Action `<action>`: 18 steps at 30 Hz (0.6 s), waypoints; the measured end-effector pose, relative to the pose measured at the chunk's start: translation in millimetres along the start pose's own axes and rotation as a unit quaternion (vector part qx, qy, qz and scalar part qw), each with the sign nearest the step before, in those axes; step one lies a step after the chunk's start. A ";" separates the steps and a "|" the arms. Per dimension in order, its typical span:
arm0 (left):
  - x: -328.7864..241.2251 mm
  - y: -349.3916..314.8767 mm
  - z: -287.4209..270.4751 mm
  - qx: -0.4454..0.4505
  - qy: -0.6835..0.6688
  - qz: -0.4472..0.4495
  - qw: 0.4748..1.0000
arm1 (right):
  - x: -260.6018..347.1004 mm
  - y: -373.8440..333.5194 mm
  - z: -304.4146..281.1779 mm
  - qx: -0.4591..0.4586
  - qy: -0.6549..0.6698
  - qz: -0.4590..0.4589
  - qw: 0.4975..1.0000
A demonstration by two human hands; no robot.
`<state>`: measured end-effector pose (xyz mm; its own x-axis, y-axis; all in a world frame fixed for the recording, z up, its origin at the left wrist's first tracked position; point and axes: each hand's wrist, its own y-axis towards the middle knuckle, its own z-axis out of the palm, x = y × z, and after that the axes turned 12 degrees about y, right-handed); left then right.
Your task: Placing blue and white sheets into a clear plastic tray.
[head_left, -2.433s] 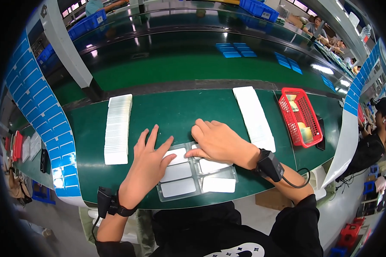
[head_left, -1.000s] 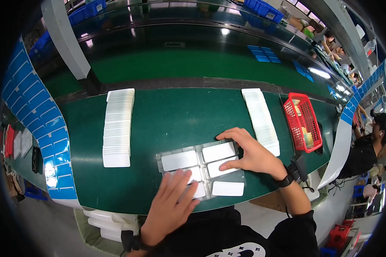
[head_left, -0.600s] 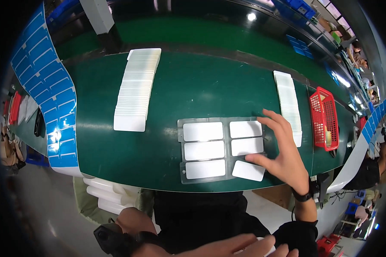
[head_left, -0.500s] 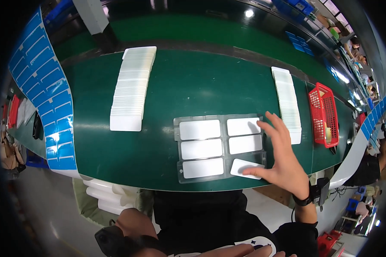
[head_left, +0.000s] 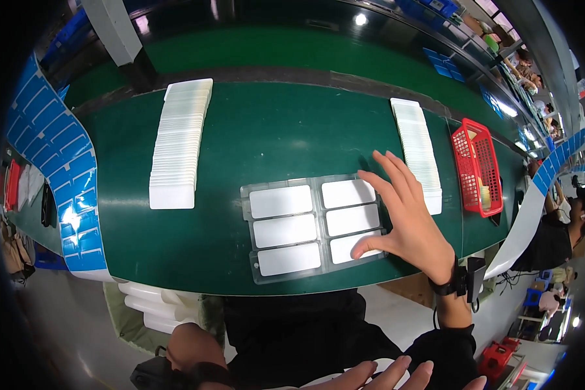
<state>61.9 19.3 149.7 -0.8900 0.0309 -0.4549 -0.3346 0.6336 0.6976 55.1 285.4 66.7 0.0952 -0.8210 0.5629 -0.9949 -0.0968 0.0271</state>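
A clear plastic tray (head_left: 318, 195) lies near the front edge of the table, with white rectangular cards in its two columns of recesses. Over its right side stretches my right hand (head_left: 409, 224), open, with fingers spread and the thumb on the lower right card (head_left: 342, 251). That card sits in its recess, partly covered by the thumb. My left hand (head_left: 377, 377) shows at the bottom edge, close to my body. Its fingers are apart, and I see nothing held in them.
Long overlapping rows of white cards lie at the left (head_left: 177, 140) and right (head_left: 417, 146). A red plastic basket (head_left: 478, 169) stands farther right on the green table (head_left: 273, 136). Blue die-cut sheets (head_left: 65, 156) hang at the left.
The lower right card, tilted before, now lies straight in its recess. My right hand stays over it, its thumb on the card. The whole view has shifted slightly.
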 end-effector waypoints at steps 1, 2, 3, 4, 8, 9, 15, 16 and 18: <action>0.1 1.6 -1.4 -0.001 -0.005 -0.007 1.000 | 0.1 2.0 -1.1 0.002 -0.014 -0.014 1.000; 0.4 2.7 -4.0 0.009 -0.017 -0.004 1.000 | 0.7 3.2 -2.1 -0.001 -0.014 -0.016 1.000; 2.2 3.7 -2.9 0.014 -0.020 -0.003 1.000 | 0.9 4.7 -2.9 0.008 -0.021 -0.013 1.000; 2.4 4.4 -5.2 0.020 -0.024 -0.001 1.000 | 1.3 5.4 -3.5 0.018 -0.028 -0.011 0.999; 3.2 6.4 -4.2 -0.015 -0.001 0.007 1.000 | 1.1 5.1 -2.7 0.015 -0.027 -0.015 0.999; 3.7 6.7 -3.7 -0.003 -0.010 0.006 1.000 | 0.5 4.4 -2.4 0.011 -0.019 -0.017 1.000; 5.8 11.2 6.1 -0.026 0.115 0.033 0.992 | -2.2 2.4 -1.2 0.001 -0.014 -0.019 1.000; 5.4 12.2 8.3 -0.040 0.124 0.030 0.991 | -2.4 2.5 -1.1 0.001 -0.018 -0.018 1.000; 4.7 15.0 12.7 -0.069 0.142 0.023 0.987 | -2.7 3.1 -1.0 0.003 -0.017 -0.019 1.000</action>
<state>56.6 38.8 151.0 -0.9494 -0.1734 -0.2617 -0.3140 0.5249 0.7912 51.8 287.9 66.1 0.1349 -0.8348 0.5338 -0.9903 -0.1321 0.0438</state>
